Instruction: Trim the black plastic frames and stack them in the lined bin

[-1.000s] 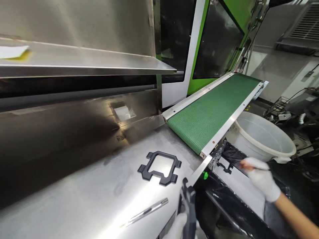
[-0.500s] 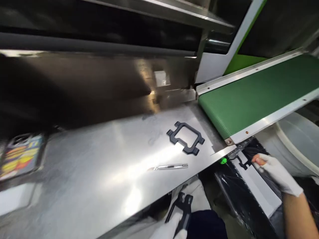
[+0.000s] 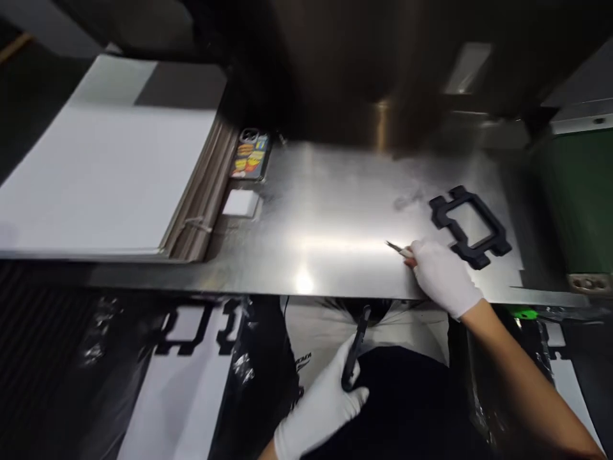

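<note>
My left hand [image 3: 330,393], in a white glove, is closed around a black plastic frame [image 3: 355,351] below the table's front edge. The frame is turned nearly edge-on. Over the metal table [image 3: 330,223], my gloved right hand [image 3: 440,271] pinches a slim craft knife [image 3: 398,249], its blade pointing left and its handle mostly hidden in the hand. Just beyond that hand, a second black plastic frame [image 3: 493,223] with clip-like tabs lies flat on the table.
A stack of white sheets [image 3: 110,172] stands at the left, beside a phone in a colourful case [image 3: 249,155] and a small white block [image 3: 241,203]. Below left, black frames [image 3: 184,348] lie on a white sheet in a box. A green conveyor belt [image 3: 579,198] is at the right.
The view has swung left. My right hand has left the box by the conveyor and picked up the craft knife from the table. My left hand still holds its frame, now turned edge-on.
</note>
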`<state>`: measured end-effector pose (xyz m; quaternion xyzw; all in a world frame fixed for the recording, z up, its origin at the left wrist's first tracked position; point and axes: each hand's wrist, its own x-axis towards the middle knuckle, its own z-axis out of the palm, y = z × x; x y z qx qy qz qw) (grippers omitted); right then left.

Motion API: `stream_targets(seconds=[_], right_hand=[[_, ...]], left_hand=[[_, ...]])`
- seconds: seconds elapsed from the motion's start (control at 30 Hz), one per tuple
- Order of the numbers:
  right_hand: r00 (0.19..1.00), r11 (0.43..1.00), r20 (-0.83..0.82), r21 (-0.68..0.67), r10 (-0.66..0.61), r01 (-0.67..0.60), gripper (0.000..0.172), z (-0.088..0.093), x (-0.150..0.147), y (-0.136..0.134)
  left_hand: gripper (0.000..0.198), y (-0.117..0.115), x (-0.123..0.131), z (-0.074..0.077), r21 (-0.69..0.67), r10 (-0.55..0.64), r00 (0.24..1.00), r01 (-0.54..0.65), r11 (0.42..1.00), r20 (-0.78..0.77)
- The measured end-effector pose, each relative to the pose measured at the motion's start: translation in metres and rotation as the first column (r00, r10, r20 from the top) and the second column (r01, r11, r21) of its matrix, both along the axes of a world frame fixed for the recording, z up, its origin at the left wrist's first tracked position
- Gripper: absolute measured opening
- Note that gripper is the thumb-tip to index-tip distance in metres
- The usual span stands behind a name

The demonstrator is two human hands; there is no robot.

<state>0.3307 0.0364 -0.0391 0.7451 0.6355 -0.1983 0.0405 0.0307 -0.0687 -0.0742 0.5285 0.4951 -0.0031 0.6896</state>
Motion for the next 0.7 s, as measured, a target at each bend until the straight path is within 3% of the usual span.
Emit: stream_targets(seconds=[0.07,0.13,0.2,0.27,0.37,0.47,0.7], right_hand=[[0.999,1.000,-0.051,-0.017,-0.006,0.005,0.019,0.009,-0.003,-0.012],[0.948,0.990,-0.318,-0.122,0.035,-0.077,0.027,0.020,-0.015,-0.031],[0.773,0.925,-0.630,-0.241,0.082,-0.295,0.037,0.023,-0.037,-0.055],[0.654,0.856,-0.750,-0.269,0.102,-0.442,0.042,0.013,-0.065,-0.082],[0.714,0.869,-0.690,-0.278,0.115,-0.409,0.047,-0.017,-0.103,-0.117],[0.796,0.879,-0.600,-0.337,0.075,-0.337,0.050,-0.040,-0.118,-0.136],[0.821,0.908,-0.570,-0.337,0.013,-0.248,0.054,-0.045,-0.107,-0.145]], left_hand=[[0.064,-0.012,-0.009,-0.004,0.017,0.143,0.990,-0.143,0.990,0.002],[0.037,-0.022,-0.012,-0.009,0.027,0.278,0.961,-0.277,0.960,-0.014],[0.026,-0.030,-0.011,-0.014,0.048,0.393,0.920,-0.391,0.919,-0.020],[0.037,-0.035,-0.005,-0.017,0.074,0.465,0.885,-0.464,0.883,0.007],[0.053,-0.040,0.005,-0.019,0.080,0.514,0.856,-0.517,0.852,0.057],[0.047,-0.041,0.014,-0.020,0.071,0.522,0.852,-0.523,0.849,0.036],[0.037,-0.039,0.024,-0.025,0.109,0.514,0.858,-0.510,0.853,-0.008]])
